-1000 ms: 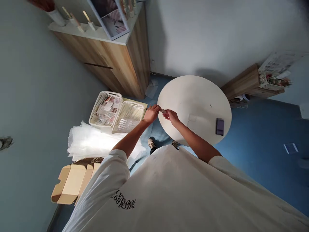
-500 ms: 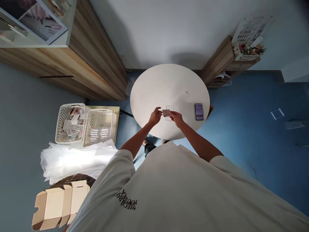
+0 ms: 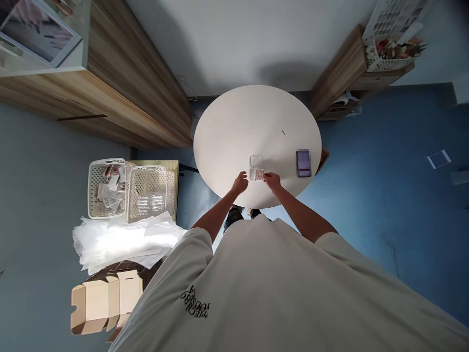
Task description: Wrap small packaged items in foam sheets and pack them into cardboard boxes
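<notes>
nail card (image 3: pixel 258 174): one small card with rows of small pinkish pieces, over the right part of the case's lower half; exact piece count too small to read.
clear case (image 3: pixel 255 162): one, open flat, two halves, one beyond the other, on the round white surface (image 3: pixel 234 117) near its close edge.
right hand (image 3: pixel 272 181): fingers pinched the card by its right edge and hid that edge.
left hand (image 3: pixel 240 182): fingers sat at the case's left edge; couldn't tell whether they gripped it or were only just beside it.
in the way: the card covered part of the lower half; the view into that corner was blocked.
rest of surface: one phone-like item (image 3: pixel 303 163), blurred out, well right of the case; one dark mark (image 3: pixel 284 132) farther back.
left side: two white baskets side by side, the outer basket (image 3: pixel 91 195) with mixed packets, the inner basket (image 3: pixel 148 169) with clear cases lying in rows, count unclear. Nearer the person: one pile of white sheets (image 3: pixel 124 239), then open cardboard (image 3: pixel 97 300).
back left: one wooden cabinet (image 3: pixel 135 73), one framed picture (image 3: pixel 40 32) on top.
back right: one wooden shelf unit (image 3: pixel 339 73) bearing one small white basket (image 3: pixel 392 64) of mixed coloured items.
floor right: one flat tablet-like item (image 3: pixel 439 159), well apart.
</notes>
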`<state>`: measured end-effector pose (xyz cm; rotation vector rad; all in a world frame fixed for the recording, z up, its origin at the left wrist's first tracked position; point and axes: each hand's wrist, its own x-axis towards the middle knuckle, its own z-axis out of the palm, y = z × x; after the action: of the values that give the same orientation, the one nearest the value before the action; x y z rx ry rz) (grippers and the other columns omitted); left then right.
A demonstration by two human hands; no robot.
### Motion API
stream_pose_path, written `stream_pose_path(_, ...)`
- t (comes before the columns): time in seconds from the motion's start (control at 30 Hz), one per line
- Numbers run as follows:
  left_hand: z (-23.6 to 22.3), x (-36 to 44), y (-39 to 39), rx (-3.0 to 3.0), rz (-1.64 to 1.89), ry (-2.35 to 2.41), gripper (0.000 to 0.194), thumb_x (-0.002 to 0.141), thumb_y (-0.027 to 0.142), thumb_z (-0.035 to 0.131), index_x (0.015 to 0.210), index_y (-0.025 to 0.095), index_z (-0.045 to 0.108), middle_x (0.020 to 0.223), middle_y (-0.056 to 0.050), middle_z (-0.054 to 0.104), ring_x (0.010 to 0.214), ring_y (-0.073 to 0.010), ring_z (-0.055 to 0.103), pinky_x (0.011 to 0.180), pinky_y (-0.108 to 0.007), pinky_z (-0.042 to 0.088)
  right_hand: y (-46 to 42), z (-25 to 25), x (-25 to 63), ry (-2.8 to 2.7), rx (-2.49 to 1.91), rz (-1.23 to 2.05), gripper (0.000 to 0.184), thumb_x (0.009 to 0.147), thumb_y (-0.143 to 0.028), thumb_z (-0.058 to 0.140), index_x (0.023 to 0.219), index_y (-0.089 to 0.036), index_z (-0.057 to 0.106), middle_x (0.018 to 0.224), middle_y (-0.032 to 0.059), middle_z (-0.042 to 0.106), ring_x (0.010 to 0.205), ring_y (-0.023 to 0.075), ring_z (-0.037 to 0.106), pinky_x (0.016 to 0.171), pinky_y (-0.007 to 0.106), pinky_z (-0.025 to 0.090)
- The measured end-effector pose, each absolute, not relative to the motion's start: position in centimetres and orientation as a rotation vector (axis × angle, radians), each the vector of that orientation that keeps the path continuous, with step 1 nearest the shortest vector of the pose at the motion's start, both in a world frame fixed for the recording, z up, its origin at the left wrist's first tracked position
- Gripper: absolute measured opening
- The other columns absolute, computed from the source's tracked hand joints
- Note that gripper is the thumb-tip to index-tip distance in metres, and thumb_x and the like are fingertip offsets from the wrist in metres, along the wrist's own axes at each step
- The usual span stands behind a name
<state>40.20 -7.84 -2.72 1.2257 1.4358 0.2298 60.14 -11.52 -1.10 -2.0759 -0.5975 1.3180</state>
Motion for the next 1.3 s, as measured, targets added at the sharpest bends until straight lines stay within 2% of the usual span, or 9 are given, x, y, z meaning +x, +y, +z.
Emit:
stream_pose_path(0.2, -4.3, 40.8, -7.9, 1.156, 0.259, 1.360, 0.069, 0.081, 0.013, 0.060, 0.149, 0.018, 0.052, 0.151, -0.020, 0.061, 0.137, -0.0286, 0.063, 0.107, -0.042, 0.055, -10.9, -2.9, 59.5, -0.674, -2.133, 1.294, 0.011, 0.078, -0.030, 0.067, 0.083, -0.022, 0.073, 0.075, 0.0021, 0.074, 0.076, 0.0195, 0.067, 0.073, 0.030, 0.054)
stream_pose_path(0.37, -5.0, 41.0, -7.8, 1.135, 0.221, 1.332, 0.067, 0.082, 0.014, 0.060, 0.148, 0.019, 0.052, 0.150, -0.019, 0.062, 0.134, -0.0264, 0.064, 0.104, -0.039, 0.055, -10.7, -3.7, 59.5, -0.818, -2.164, 1.302, 0.015, 0.080, -0.031, 0.061, 0.079, -0.022, 0.073, 0.079, 0.0027, 0.075, 0.077, 0.0199, 0.067, 0.074, 0.030, 0.053)
stream_pose_path(0.57, -5.5, 40.6, -7.4, 1.112, 0.206, 1.322, 0.068, 0.082, 0.016, 0.066, 0.148, 0.019, 0.052, 0.149, -0.020, 0.062, 0.131, -0.0288, 0.065, 0.099, -0.041, 0.057, -10.8, -4.0, 59.8, -0.921, -2.155, 1.310, 0.022, 0.085, -0.035, 0.059, 0.073, -0.022, 0.072, 0.079, 0.0034, 0.075, 0.079, 0.0212, 0.067, 0.075, 0.030, 0.053)
stream_pose_path(0.67, -5.3, 40.6, -7.0, 1.100, 0.181, 1.341, 0.067, 0.082, 0.016, 0.067, 0.147, 0.020, 0.053, 0.148, -0.019, 0.063, 0.128, -0.0285, 0.067, 0.097, -0.040, 0.058, -10.8, -4.3, 60.1, -0.881, -2.140, 1.322, 0.017, 0.082, -0.032, 0.062, 0.081, -0.022, 0.075, 0.086, 0.0037, 0.077, 0.084, 0.0215, 0.069, 0.079, 0.031, 0.054)
stream_pose_path(0.9, -4.5, 40.8, -4.6, 1.133, 0.178, 1.412, 0.063, 0.082, 0.015, 0.065, 0.143, 0.022, 0.057, 0.146, -0.017, 0.064, 0.131, -0.0285, 0.065, 0.099, -0.040, 0.058, -9.4, -4.0, 61.1, -0.800, -2.129, 1.269, 0.023, 0.081, -0.032, 0.061, 0.095, -0.022, 0.077, 0.102, 0.0058, 0.080, 0.103, 0.0230, 0.073, 0.096, 0.038, 0.056)
stream_pose_path(1.1, -3.9, 42.0, -1.6, 1.091, 0.283, 1.432, 0.067, 0.077, 0.014, 0.062, 0.144, 0.021, 0.058, 0.155, -0.015, 0.060, 0.134, -0.0274, 0.063, 0.103, -0.039, 0.055, -6.6, -3.7, 61.3, -0.678, -1.999, 1.293, 0.039, 0.079, -0.026, 0.064, 0.117, -0.021, 0.076, 0.136, 0.0098, 0.074, 0.127, 0.0262, 0.068, 0.112, 0.043, 0.052)
stream_pose_path(1.3, -3.7, 43.5, -0.8, 0.992, 0.378, 1.351, 0.068, 0.076, 0.011, 0.061, 0.143, 0.019, 0.057, 0.152, -0.015, 0.063, 0.133, -0.0271, 0.064, 0.108, -0.040, 0.053, -5.4, -3.7, 60.5, -0.614, -1.906, 1.359, 0.053, 0.076, -0.022, 0.066, 0.129, -0.021, 0.071, 0.142, 0.0109, 0.070, 0.136, 0.0286, 0.062, 0.117, 0.046, 0.050)
